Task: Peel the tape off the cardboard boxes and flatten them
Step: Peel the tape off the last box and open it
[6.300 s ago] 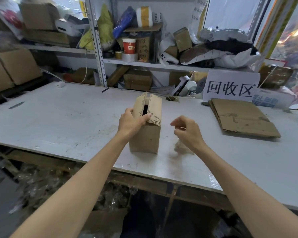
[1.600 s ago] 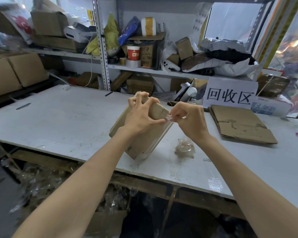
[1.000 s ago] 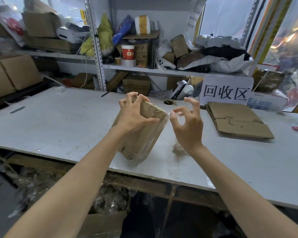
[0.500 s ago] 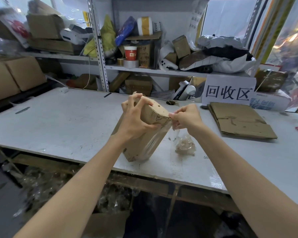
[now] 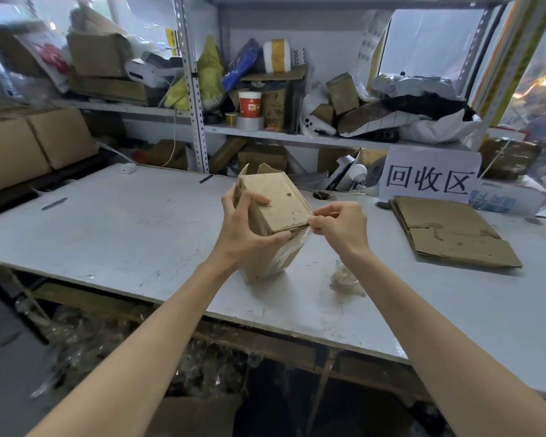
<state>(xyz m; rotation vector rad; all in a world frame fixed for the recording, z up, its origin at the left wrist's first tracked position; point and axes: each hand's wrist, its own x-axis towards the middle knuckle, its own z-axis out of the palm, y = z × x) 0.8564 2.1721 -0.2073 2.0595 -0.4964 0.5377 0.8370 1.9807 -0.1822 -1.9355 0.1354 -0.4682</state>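
A small brown cardboard box (image 5: 278, 206) stands tilted on one lower corner on the white table (image 5: 123, 234), its closed end turned toward me. My left hand (image 5: 246, 228) grips its left side, thumb along the lower front edge. My right hand (image 5: 341, 225) pinches a strip of clear tape (image 5: 300, 241) at the box's right front corner; shiny tape runs down the right face. A crumpled wad of peeled tape (image 5: 344, 277) lies on the table to the right of the box.
A stack of flattened cardboard (image 5: 451, 231) lies at the right of the table, behind it a white sign with large characters (image 5: 429, 178). Metal shelves (image 5: 196, 89) crammed with boxes, bags and tape rolls stand behind. Brown cartons (image 5: 29, 143) sit at far left.
The box has been turned so its closed end faces me more squarely. My right hand stays pinched at the right corner, tape now stretched down from it.
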